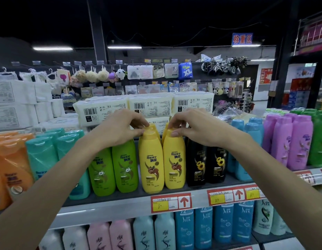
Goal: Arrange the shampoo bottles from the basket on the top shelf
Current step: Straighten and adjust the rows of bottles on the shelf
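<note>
Now left hand [118,129] and right hand [199,129] pinch caps of yellow bottles [151,166] near the shelf edge [111,211]

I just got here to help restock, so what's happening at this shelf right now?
A person is working at the top shelf, where shampoo bottles stand grouped by colour. The left hand pinches the cap of the left yellow bottle, and the right hand pinches the cap of the right yellow bottle. Both bottles stand upright, side by side, at the front, between the green bottles and the black bottles. The basket is not in view.
</note>
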Demonstrator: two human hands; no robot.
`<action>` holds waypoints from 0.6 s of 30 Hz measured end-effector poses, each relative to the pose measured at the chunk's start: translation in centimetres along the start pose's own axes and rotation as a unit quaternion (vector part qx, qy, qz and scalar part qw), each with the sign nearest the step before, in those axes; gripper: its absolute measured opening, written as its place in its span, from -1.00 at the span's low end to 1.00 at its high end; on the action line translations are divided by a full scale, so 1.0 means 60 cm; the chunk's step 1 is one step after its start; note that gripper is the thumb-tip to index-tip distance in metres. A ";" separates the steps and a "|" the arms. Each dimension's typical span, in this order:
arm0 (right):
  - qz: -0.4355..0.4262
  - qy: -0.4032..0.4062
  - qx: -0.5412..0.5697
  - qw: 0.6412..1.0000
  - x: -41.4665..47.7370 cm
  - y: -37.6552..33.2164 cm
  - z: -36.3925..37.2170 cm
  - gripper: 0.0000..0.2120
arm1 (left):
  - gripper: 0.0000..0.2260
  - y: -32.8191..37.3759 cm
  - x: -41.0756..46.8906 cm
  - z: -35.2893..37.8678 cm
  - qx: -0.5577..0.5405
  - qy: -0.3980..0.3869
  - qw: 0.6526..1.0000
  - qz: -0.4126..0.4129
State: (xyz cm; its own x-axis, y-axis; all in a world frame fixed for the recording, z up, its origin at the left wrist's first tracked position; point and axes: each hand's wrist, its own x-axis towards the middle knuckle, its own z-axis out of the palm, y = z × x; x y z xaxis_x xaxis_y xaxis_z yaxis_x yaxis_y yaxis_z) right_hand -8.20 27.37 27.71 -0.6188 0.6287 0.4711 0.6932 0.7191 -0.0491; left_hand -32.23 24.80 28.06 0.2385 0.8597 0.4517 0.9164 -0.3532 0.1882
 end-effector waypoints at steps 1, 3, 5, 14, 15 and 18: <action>0.001 -0.003 -0.001 1.000 0.001 -0.001 0.000 -0.73 | -0.75 -0.001 0.001 0.000 0.005 -0.005 1.000 0.001; 0.004 -0.012 0.001 1.000 0.002 -0.001 -0.002 -0.73 | -0.74 -0.001 0.003 0.000 0.008 -0.014 1.000 0.002; 0.008 -0.028 0.013 0.999 0.003 0.000 -0.005 -0.73 | -0.75 -0.001 0.006 -0.002 0.008 -0.021 1.000 0.002; 0.041 0.018 0.077 0.996 0.004 0.015 -0.018 -0.74 | -0.79 -0.007 0.008 -0.006 -0.044 -0.042 0.998 0.002; 0.044 0.022 0.080 0.996 0.004 0.017 -0.017 -0.76 | -0.79 -0.007 0.009 -0.005 -0.048 -0.041 0.998 0.001; 0.051 0.029 0.085 0.995 0.006 0.024 -0.012 -0.78 | -0.79 -0.011 0.011 -0.003 -0.059 -0.037 0.998 -0.007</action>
State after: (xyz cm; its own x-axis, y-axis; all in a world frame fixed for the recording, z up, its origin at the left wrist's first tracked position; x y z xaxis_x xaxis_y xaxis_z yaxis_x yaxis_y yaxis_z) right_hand -7.15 28.42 28.47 -0.5223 0.6866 0.5058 0.6765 0.6947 -0.2445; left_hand -32.70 25.55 28.38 0.2524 0.8883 0.3837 0.8764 -0.3780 0.2985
